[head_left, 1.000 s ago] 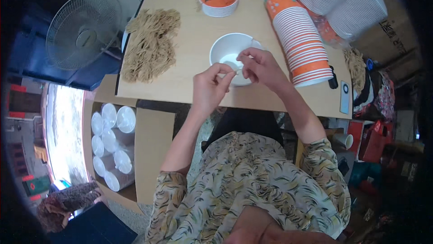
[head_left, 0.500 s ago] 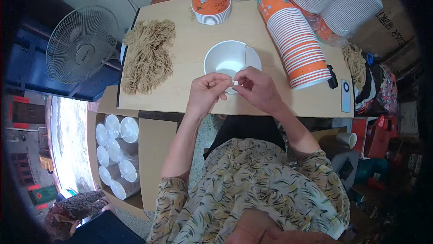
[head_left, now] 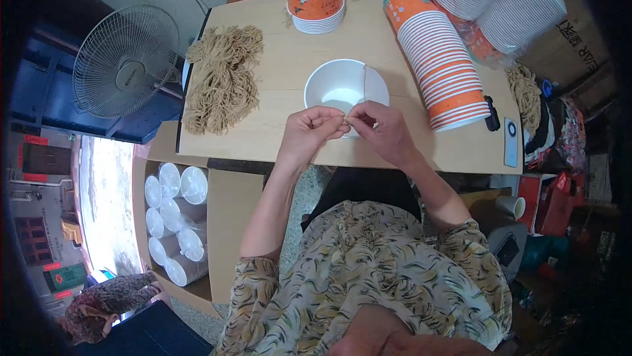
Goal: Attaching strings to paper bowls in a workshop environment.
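In the head view, the left hand and the right hand are brought together over the near rim of a white paper bowl. The fingertips of both hands are pressed together in pinches on a thin tan string, which runs from the fingers up across the bowl's right side. The bowl lies just beyond the fingers, on a light wooden table. Left of the fingers, past a stretch of bare tabletop, a heap of tan string bundles is seen reaching the table's left edge. Right of the fingers, a long stack of orange-and-white cups is laid on its side. The table's near edge runs just under the wrists.
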Demonstrator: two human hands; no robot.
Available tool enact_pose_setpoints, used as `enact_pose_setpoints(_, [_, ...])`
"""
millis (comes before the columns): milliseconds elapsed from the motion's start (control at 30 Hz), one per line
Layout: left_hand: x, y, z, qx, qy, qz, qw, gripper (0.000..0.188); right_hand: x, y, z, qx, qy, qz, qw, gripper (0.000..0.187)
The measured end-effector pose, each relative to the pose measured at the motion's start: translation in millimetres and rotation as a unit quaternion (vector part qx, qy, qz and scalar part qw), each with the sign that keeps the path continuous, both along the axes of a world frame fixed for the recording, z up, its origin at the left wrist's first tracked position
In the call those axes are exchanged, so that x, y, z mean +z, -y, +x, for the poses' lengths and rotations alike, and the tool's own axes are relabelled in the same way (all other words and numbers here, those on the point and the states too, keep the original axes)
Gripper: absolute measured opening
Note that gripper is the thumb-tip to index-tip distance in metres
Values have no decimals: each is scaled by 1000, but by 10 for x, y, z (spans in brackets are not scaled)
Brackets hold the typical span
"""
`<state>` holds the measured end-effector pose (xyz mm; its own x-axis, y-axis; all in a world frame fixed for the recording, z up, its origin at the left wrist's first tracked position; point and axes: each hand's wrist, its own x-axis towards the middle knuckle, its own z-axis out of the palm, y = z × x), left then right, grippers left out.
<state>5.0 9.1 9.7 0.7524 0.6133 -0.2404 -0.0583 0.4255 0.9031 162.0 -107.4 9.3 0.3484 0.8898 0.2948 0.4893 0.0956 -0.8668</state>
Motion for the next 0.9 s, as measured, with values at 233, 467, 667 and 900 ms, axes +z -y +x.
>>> enact_pose_setpoints(233, [-18, 43, 56, 26, -15, 11, 999, 10, 11, 14, 0, -7, -8, -24, 1000, 12])
enact_pose_setpoints(467, [-102, 149, 73, 45, -15, 139, 989, 12, 54, -56, 78, 20, -96, -86, 991, 8])
enact_pose_setpoints(667, [-114, 167, 87, 48, -16, 166, 985, 12, 180, -114, 152, 17, -160, -154, 975, 16])
enact_pose_setpoints(900, [-84, 177, 90, 56, -16, 171, 983, 12, 143, -120, 191, 38, -220, -172, 959, 13])
